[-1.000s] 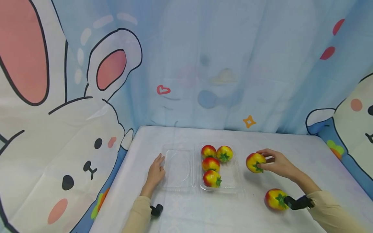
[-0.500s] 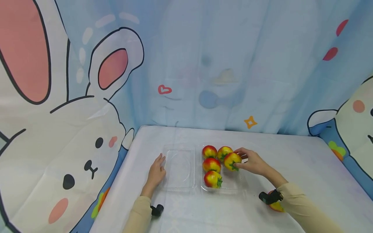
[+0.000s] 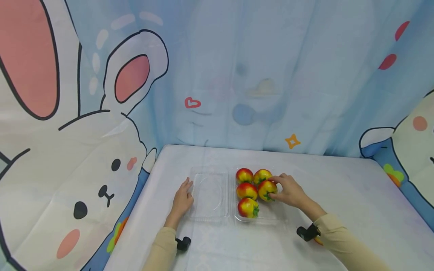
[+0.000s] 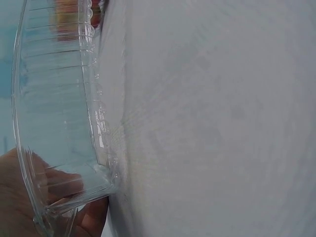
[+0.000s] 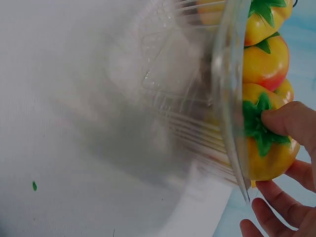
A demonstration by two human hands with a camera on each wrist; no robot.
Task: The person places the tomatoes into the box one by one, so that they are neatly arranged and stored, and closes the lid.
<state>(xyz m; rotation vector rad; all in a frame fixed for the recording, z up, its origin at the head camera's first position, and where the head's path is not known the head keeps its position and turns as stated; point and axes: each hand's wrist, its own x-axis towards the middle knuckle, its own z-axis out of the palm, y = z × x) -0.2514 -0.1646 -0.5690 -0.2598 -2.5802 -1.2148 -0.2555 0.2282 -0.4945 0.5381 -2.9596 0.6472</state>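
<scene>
In the head view my right hand (image 3: pixel 289 192) pinches a red-and-yellow fruit (image 3: pixel 266 190) with a green star-shaped calyx. My thumb presses on that calyx (image 5: pixel 260 123) in the right wrist view. The fruit is inside the right half of a clear plastic clamshell box (image 3: pixel 271 217), in the right column. Several like fruits (image 3: pixel 246 191) sit around it there. My left hand (image 3: pixel 182 201) rests at the left edge of the clamshell's other half (image 3: pixel 208 195), its fingers fairly straight. Through the clear plastic (image 4: pixel 54 113) those fingers show in the left wrist view.
One more fruit (image 3: pixel 318 241) lies on the white tablecloth (image 3: pixel 234 248), mostly hidden behind the right wrist camera (image 3: pixel 307 232) and sleeve. A blue cartoon-print curtain (image 3: pixel 217 75) rises behind the table's back edge.
My right hand has carried the fruit left from above the tablecloth and lowered it into the box beside the other fruits. My left hand has stayed at the clamshell's left edge.
</scene>
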